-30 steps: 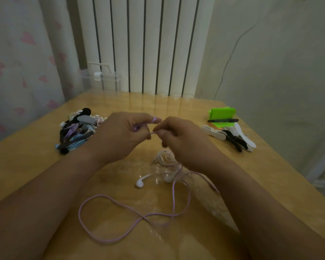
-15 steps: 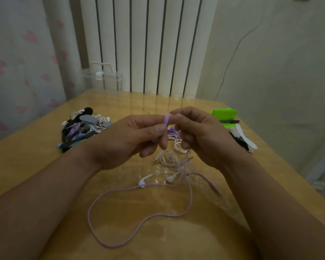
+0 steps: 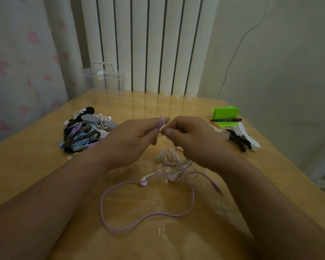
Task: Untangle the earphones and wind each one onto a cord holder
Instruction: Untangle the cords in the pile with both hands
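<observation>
A purple earphone cord [image 3: 148, 216] lies in a big loop on the wooden table [image 3: 36, 166], and its upper end rises to my hands. My left hand [image 3: 131, 141] has the purple cord wrapped round its index fingertip and pinches it. Touching it from the right, my right hand [image 3: 191, 139] pinches the same cord with thumb and curled fingers. Under my hands lies a tangle of white earphones [image 3: 169, 156] with an earbud [image 3: 144, 182] and a jack plug. Loose cord holders [image 3: 242, 137], white and black, lie at the right.
At the left sits a pile of wound earphones on holders [image 3: 84, 130]. A green object [image 3: 225, 113] with a black pen [image 3: 226, 120] is at the far right. A clear plastic box [image 3: 105, 77] stands at the back by the radiator.
My hands have dropped slightly and drawn a little apart. The purple loop on the table has shrunk and shifted right as cord was pulled up.
</observation>
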